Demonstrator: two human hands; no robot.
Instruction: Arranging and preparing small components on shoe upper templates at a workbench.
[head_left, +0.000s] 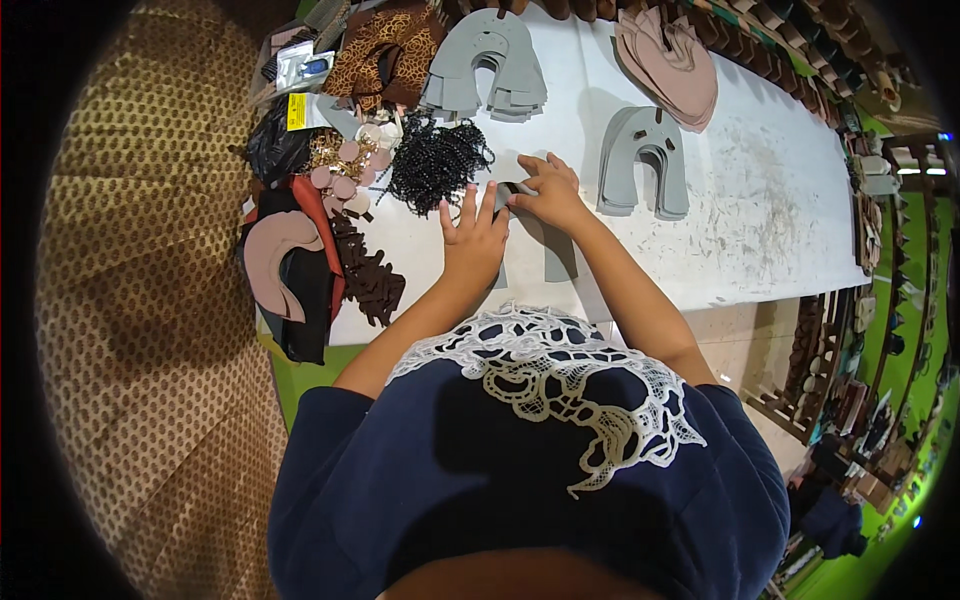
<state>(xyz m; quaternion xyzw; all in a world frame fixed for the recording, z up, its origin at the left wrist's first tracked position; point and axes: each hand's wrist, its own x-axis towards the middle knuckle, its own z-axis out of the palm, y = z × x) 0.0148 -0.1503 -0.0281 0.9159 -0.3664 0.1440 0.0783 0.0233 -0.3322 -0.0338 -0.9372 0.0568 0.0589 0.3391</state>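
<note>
A grey U-shaped cut piece (560,262) lies on the white table in front of me, its two legs toward my body. My left hand (473,240) rests on its left side, fingers spread. Over the curved top is my right hand (550,192), fingers apart, with the thumb beside a small dark patch (509,188) on the piece. Whether that patch is a tab or a slot is hard to make out. Just beyond my left fingertips sits a heap of black beaded strands (430,165). To the right is a stack of grey U-shaped pieces (612,165) with small brown tabs.
Farther back lie another grey stack (487,45), patterned brown pieces (385,60) and pink pieces (668,65). On the left are pink discs with gold trim (343,187), dark brown strips (372,280) and a curved pink piece (278,262). Shoe racks (860,215) line the right.
</note>
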